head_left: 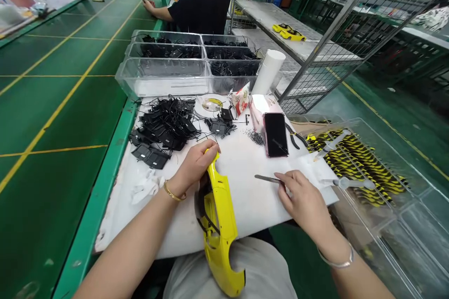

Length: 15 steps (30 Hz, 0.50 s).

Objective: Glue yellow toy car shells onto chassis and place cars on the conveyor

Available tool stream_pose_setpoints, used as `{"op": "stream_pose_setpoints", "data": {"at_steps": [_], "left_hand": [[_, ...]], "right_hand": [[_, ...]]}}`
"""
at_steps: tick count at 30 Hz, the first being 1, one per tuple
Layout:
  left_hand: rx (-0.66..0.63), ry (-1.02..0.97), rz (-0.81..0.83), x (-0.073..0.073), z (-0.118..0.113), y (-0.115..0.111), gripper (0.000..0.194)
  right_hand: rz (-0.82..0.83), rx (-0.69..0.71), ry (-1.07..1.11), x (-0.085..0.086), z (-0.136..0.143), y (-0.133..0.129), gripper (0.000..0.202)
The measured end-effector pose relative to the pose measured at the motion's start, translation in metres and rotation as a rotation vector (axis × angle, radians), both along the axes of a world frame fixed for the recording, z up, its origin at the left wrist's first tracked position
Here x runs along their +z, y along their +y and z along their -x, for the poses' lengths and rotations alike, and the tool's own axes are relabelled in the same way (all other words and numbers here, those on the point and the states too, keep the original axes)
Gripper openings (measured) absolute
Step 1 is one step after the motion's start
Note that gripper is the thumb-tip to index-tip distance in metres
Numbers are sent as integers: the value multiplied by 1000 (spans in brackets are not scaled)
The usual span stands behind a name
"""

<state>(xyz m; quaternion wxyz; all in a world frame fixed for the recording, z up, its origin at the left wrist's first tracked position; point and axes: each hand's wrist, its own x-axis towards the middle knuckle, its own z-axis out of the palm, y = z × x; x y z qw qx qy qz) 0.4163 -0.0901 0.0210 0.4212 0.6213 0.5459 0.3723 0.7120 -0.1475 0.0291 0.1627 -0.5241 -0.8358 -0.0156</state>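
My left hand (199, 161) is closed on the upper end of a yellow toy car body (224, 210), which is turned on its side and slants down over my lap. Dark window parts show along its left edge. On the right, my right hand (303, 196) pinches metal tweezers (267, 178), their tip pointing left above the white work surface (249, 201). A heap of black parts with thin wires (164, 124) lies beyond my left hand. Tiny black pieces (256, 137) are scattered near a phone (276, 134).
Divided clear bins (164, 67) stand at the back beside a white roll (269, 72). Black pliers (295, 138) and syringes (333, 144) lie right, near a tray of yellow-black parts (365, 168). A person (203, 2) sits ahead by the green conveyor (70, 65); a wire rack (315, 65) stands right.
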Motion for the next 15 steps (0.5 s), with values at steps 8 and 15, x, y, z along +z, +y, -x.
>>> {"op": "stream_pose_setpoints", "data": {"at_steps": [8,15], "left_hand": [[-19,-6,-16,2,1,0,30],[-36,-25,-16,1,1,1,29]], "right_hand": [[264,-12,651,17,55,114,16],[151,-42,599,-24,65,148,13]]}}
